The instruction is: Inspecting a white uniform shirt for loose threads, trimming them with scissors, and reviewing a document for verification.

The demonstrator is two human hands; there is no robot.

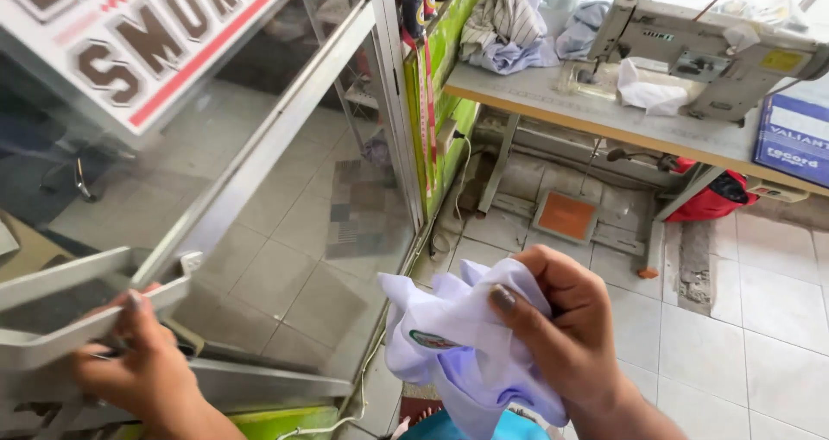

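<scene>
1. The right hand (566, 328) pinches a bunched pale lilac garment (466, 345) bearing a small oval badge, thumb pressed over the folds.
2. The left hand (138, 367) curls, fingers closed, around the aluminium handle (86, 319) of a glass cabinet door (259, 189).
3. The cloth looks light, soft and limp; a gathered fistful holds it best.
4. Beyond the right grip, a sewing machine (691, 47) sits on its desk (553, 103).

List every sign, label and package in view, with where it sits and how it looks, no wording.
Sign: top left on the glass door, white board, brown block letters, red stripe.
Box: right edge of the sewing table, blue and white.
Yellow label: on the sewing machine, small rectangle.
Badge: on the white garment in the right hand, oval, green-edged.
</scene>
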